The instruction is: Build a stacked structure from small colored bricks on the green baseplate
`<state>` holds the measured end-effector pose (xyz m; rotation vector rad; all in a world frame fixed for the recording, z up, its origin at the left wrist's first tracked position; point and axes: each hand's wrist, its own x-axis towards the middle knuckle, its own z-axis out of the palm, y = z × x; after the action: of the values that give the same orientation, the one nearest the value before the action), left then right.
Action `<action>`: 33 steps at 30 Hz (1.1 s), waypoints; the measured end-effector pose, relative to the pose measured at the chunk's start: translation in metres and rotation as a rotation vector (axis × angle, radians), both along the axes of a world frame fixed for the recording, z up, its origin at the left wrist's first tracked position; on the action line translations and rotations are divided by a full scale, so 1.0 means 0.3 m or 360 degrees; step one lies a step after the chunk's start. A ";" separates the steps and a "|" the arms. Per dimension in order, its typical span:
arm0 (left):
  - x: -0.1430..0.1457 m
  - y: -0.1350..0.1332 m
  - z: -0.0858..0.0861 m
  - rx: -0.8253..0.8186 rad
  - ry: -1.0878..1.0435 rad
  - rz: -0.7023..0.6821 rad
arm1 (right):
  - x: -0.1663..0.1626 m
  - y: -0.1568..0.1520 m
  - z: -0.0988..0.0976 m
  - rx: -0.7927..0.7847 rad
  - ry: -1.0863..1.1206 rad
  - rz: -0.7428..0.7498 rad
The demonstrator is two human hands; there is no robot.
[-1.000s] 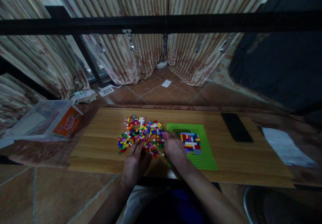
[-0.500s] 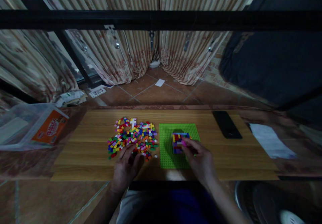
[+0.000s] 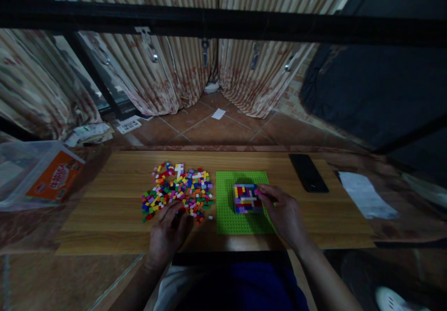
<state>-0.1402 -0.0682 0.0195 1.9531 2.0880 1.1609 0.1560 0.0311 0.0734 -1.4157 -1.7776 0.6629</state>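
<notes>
Right grip (image 3: 284, 213) pinching a pink brick (image 3: 259, 191) at the block's edge; left grip (image 3: 167, 232) loose in the pile.

I see the right fingers closed on the brick beside the multicoloured block (image 3: 247, 199) on the green baseplate (image 3: 240, 220). The left fingers, apart, touch the near edge of the brick pile (image 3: 178, 190) on the wooden surface (image 3: 104, 208). A phone (image 3: 308, 172) lies well right.

right hand (image 3: 284, 214) moved from brick pile (image 3: 176, 191) to brick block (image 3: 247, 198)

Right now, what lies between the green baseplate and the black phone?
In the head view, only bare wooden table separates the green baseplate from the black phone.
</notes>
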 end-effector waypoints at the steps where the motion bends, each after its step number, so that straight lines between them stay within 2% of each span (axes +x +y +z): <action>1: 0.000 0.000 -0.001 0.0001 0.0001 0.0004 | -0.001 0.009 0.006 0.0013 -0.0060 0.0047; 6: 0.002 -0.001 -0.003 -0.0012 0.0007 0.0021 | -0.011 0.055 0.014 0.0044 -0.0333 0.0336; 11: 0.007 0.001 0.002 -0.0014 -0.0016 0.0029 | -0.018 0.066 0.000 0.0039 -0.0427 0.0482; 18: 0.010 0.004 0.014 -0.0001 0.0006 0.0015 | -0.027 0.057 -0.013 0.0055 -0.0396 0.0533; 25: 0.005 0.000 0.001 -0.0015 0.0005 -0.0001 | -0.028 0.058 -0.002 0.0033 -0.0444 0.0618; 33: 0.006 0.002 0.000 0.0012 0.0019 0.0000 | -0.024 0.055 -0.002 0.0042 -0.0446 0.0502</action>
<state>-0.1384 -0.0677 0.0195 1.9684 2.0924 1.1613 0.1487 0.0477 0.0729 -1.2698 -2.2519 0.6196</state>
